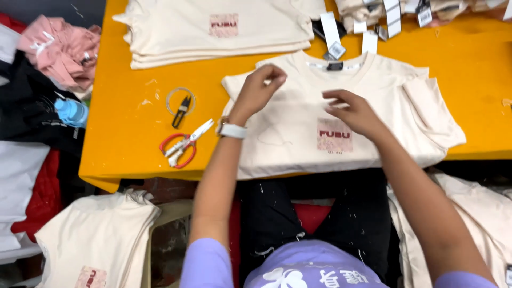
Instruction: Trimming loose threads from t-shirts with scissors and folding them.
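Cream T-shirt [298,133] under both hands' fingers [274,80] (flat)

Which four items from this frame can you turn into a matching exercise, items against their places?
Items:
1. red-handled scissors
2. small black snips
3. blue bottle
4. stack of folded cream shirts

Places:
A. off the table's left edge, on dark cloth
B. table's far left corner
C. beside the left wrist
D. just beyond the scissors

Pairs: 1-C, 2-D, 3-A, 4-B
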